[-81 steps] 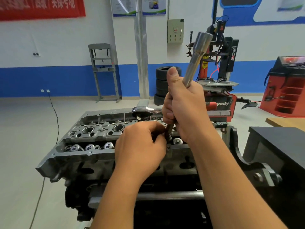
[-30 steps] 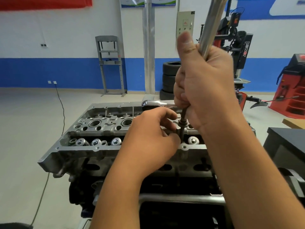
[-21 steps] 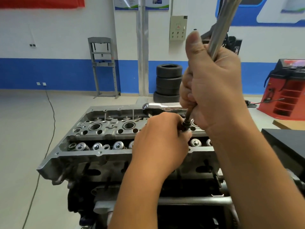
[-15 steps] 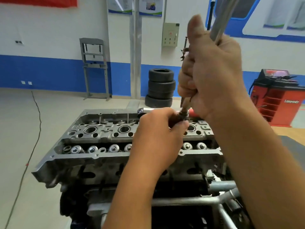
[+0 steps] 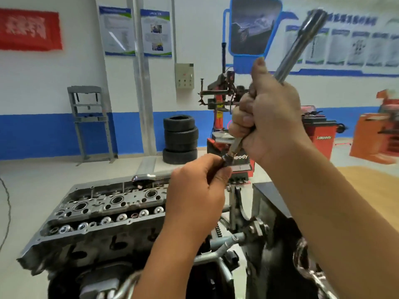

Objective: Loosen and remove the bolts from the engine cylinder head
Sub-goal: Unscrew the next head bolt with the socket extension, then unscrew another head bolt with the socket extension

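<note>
The grey engine cylinder head (image 5: 103, 209) sits on its stand at lower left, with round bores and shiny valve tops along its top. My right hand (image 5: 268, 121) grips a long chrome socket wrench (image 5: 301, 45), held up and tilted to the right, well above the head. My left hand (image 5: 195, 196) pinches a dark bolt head (image 5: 226, 159) at the wrench's lower tip; the bolt's shank is hidden inside my fingers. A second chrome wrench (image 5: 151, 176) lies on the far edge of the cylinder head.
A black bench (image 5: 272, 203) and the engine stand's bracket (image 5: 253, 228) stand right of the engine. Behind are stacked tyres (image 5: 180, 139), a red tyre changer (image 5: 226, 130), a red machine (image 5: 319, 130), a grey press frame (image 5: 90, 121) and a wooden tabletop (image 5: 367, 180).
Both hands have lifted the wrench and the bolt up and to the right, away from the cylinder head. The view has swung right, so the engine now lies lower left.
</note>
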